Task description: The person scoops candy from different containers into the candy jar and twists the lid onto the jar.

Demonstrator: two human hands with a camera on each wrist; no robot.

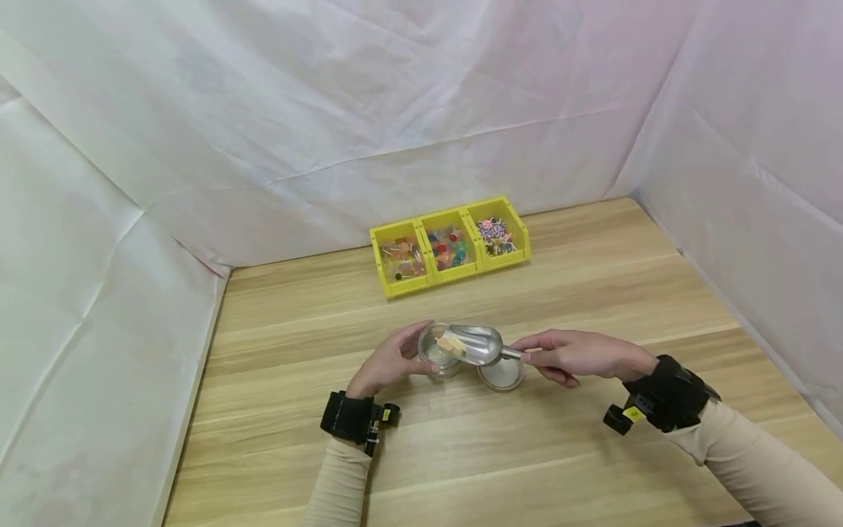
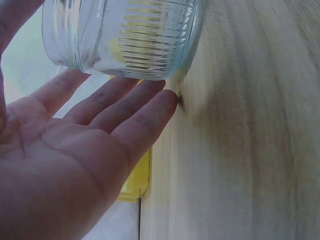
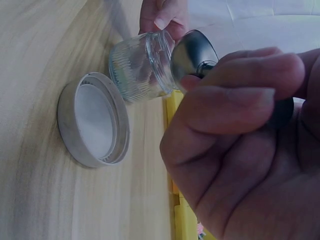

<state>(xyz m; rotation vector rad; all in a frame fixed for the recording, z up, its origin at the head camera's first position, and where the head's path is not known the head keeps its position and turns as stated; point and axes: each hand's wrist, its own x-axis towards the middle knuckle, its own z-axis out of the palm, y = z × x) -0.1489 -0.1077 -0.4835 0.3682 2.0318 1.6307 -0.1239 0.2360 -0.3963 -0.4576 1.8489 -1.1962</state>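
Beside the glass jar (image 3: 131, 70), upturned lid (image 3: 95, 120), scoop (image 1: 484, 346) above, yellow bins (image 1: 457, 274) beyond.

Booth: wht sheets (image 1: 408, 80), wd tbl (image 1: 263, 395)

1. Long beige sleeves: the left sleeve (image 1: 338, 483) lies narrow along the forearm; the right sleeve (image 1: 767, 455) creases near its cuff.
2. Wide black wristbands (image 1: 345, 417) (image 1: 673, 397) wrap both wrists.
3. Small black fittings (image 1: 391, 414) (image 1: 616, 420) with yellow labels jut from them.
4. Bare hands (image 1: 390, 360) (image 1: 574, 353).
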